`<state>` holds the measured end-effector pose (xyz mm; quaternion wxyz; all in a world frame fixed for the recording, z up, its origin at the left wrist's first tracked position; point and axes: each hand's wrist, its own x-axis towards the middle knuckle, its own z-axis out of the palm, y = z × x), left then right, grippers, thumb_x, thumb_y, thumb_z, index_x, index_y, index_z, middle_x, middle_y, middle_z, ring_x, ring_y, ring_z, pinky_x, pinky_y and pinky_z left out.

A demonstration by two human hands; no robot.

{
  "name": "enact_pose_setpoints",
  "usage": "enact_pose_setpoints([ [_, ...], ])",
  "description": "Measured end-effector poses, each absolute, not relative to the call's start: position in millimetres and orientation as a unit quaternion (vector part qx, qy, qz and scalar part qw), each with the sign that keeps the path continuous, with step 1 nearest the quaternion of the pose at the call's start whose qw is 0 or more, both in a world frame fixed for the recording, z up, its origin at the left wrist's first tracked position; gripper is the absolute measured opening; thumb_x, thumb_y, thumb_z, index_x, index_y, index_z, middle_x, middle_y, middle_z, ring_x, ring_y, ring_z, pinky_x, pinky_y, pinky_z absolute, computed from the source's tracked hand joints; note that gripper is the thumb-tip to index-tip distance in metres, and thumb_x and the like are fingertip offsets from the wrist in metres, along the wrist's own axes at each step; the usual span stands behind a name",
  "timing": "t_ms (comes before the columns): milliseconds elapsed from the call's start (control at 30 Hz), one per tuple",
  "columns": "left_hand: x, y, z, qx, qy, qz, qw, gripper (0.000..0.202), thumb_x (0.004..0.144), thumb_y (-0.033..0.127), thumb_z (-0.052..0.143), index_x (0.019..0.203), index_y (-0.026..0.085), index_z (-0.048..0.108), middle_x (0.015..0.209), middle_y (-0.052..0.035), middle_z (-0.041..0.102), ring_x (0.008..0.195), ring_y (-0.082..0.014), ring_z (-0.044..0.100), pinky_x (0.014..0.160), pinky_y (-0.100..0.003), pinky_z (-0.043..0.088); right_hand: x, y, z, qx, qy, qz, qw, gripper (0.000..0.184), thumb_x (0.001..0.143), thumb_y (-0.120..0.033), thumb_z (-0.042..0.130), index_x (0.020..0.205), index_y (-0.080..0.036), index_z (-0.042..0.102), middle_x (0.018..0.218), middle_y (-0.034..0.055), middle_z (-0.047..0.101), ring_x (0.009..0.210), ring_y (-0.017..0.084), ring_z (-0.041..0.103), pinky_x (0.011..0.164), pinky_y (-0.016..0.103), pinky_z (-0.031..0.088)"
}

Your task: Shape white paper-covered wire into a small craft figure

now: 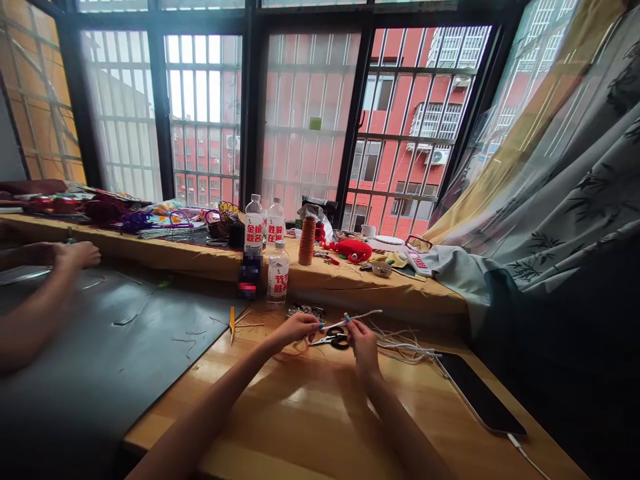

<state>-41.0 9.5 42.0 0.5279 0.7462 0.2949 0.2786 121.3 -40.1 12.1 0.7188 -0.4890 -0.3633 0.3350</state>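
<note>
Both my hands hold a thin white cord [333, 325] stretched between them, above the wooden table [300, 413]. My left hand [299, 327] pinches its left part between closed fingertips. Farther along the cord, my right hand [361, 337] pinches it too, and a loose end sticks out up and to the right. Black-handled scissors [338, 338] lie on the table just below the cord, between my hands. Several white cords [405, 348] lie in a loose bundle right of my right hand. Some thin orange thread [295, 352] is partly hidden under my left hand.
A tablet [480, 392] lies at the right, near a white cable [527, 457]. Water bottles [277, 273], an orange thread spool [307, 240] and a red knitted piece [354, 250] stand or lie behind. A yellow tool [232, 325] is left; another person's hands [75, 255] work farther left.
</note>
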Motion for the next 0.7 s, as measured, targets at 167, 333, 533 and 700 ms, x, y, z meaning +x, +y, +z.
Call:
enact_pose_setpoints([
  [167,-49.3,8.5,52.4,0.731,0.307,0.294,0.534,0.035,0.062,0.045,0.052,0.063,0.010,0.055,0.044,0.0060,0.039,0.040,-0.0036,0.027,0.040,-0.019,0.015,161.6,-38.1,22.7,-0.468,-0.253,0.305,0.790,0.025,0.049,-0.032,0.067,0.063,-0.014,0.057,0.046,-0.0079,0.046,0.037,0.003,0.034,0.035,0.016,0.026],
  [333,-46.5,13.9,43.2,0.758,0.319,0.245,0.512,0.029,0.064,0.039,0.050,0.068,0.010,0.056,0.047,0.0052,0.042,0.039,-0.0040,0.027,0.039,-0.019,0.016,197.9,-44.0,36.1,-0.504,-0.185,0.256,0.804,0.022,0.060,-0.031,0.062,0.055,-0.015,0.048,0.043,-0.0082,0.042,0.034,0.002,0.033,0.034,0.016,0.029],
  [533,-43.4,17.5,25.3,0.836,0.306,0.194,0.412,0.025,0.066,0.027,0.050,0.084,0.014,0.059,0.061,0.0024,0.052,0.054,-0.0085,0.045,0.051,-0.018,0.031,200.3,-45.4,26.4,-0.625,-0.217,0.201,0.723,0.031,0.072,-0.024,0.049,0.047,-0.019,0.030,0.038,-0.0097,0.030,0.031,0.003,0.029,0.035,0.017,0.030],
  [700,-44.5,13.4,17.5,0.898,0.345,0.121,0.245,0.022,0.063,0.027,0.052,0.082,0.020,0.061,0.069,0.0012,0.058,0.064,-0.0131,0.050,0.052,-0.019,0.030,188.0,-50.1,29.4,-0.732,-0.300,0.124,0.599,0.011,0.070,-0.013,0.047,0.059,-0.015,0.048,0.057,0.0018,0.053,0.052,0.012,0.052,0.046,0.021,0.036],
])
